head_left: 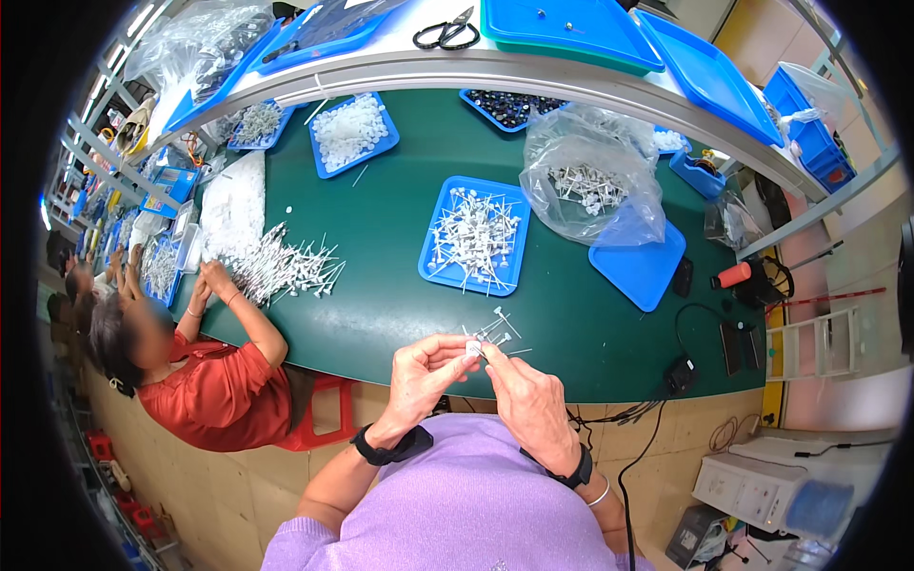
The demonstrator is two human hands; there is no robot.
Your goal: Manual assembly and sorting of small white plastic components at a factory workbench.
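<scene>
Both hands are up over the near edge of the green counter (381, 247), the left hand (424, 376) and right hand (524, 395) meeting with fingers pinching one small white pin-like part (473, 349) between their tips. Just beyond them, a few loose white pins (500, 328) lie on the counter, and further back sits a blue tray (474, 238) heaped with more. To the left, a co-worker in a red top (214, 390) sorts a pile of pins (281, 266).
</scene>
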